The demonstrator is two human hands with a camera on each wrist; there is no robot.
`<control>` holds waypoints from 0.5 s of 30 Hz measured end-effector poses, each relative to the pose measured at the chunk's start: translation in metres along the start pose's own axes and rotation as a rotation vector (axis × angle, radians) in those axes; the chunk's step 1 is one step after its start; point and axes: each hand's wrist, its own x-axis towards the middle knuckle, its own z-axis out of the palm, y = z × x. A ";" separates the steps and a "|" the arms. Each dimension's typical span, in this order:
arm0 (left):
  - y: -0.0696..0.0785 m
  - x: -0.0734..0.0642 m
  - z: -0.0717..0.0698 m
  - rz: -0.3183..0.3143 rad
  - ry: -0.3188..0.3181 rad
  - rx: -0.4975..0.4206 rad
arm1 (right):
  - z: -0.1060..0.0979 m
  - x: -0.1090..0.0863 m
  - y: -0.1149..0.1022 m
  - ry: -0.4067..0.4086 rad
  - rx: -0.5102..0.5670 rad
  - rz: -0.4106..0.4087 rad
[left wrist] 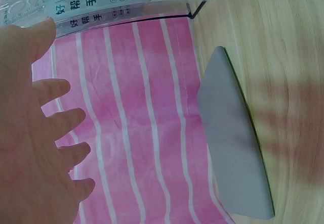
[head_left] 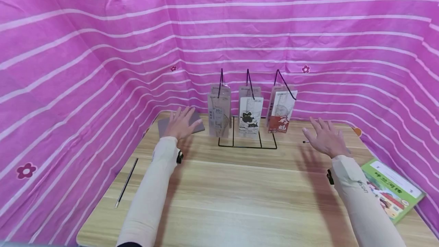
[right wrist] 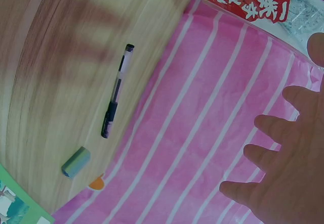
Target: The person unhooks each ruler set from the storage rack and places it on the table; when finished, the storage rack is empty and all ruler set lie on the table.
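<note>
With a clock face laid on the tabletop (head_left: pixel 219 201) and the rack at twelve, the left hand (head_left: pixel 180 124) is held at ten, fingers spread apart, nothing gripped. The right hand (head_left: pixel 326 139) is held at two, its fingers likewise apart and clasping nothing. Both hands are judged to be merely poised, with no handling under way; for any object to be grasped from this pose, a hand would have to be brought to it and its fingers curled.

Beside the left hand, a grey notebook (left wrist: pixel 235 148) is placed at ten. Near the right hand, a pen (right wrist: pixel 116 95) is laid at two; in the right wrist view an eraser (right wrist: pixel 76 162) is seen at seven from it. Between the hands, the wire rack (head_left: pixel 247 147) is hung with a left packet (head_left: pixel 219 115) at eleven, a middle packet (head_left: pixel 250 117) at twelve and a right packet (head_left: pixel 282 111) at one. Farther out, a dark stick (head_left: pixel 127 182) is laid at nine and a green book (head_left: pixel 394 190) at three.

"FUNCTION RULER", "20" and "好帮手" can be read on the left packet; "Ruler set" is apparently printed on the middle one; "一举夺魁" is carried on the right one's red panel. The green book's title cannot be made out.
</note>
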 end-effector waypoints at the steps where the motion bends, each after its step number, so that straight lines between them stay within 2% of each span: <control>1: 0.000 0.000 0.000 0.001 -0.002 -0.002 | 0.000 0.000 0.000 -0.003 0.002 0.002; 9: -0.003 -0.002 0.003 0.006 0.002 -0.008 | 0.002 -0.001 -0.002 -0.009 0.004 0.002; 15: -0.004 -0.007 0.011 0.011 0.038 -0.062 | 0.003 0.001 0.000 -0.014 0.014 -0.003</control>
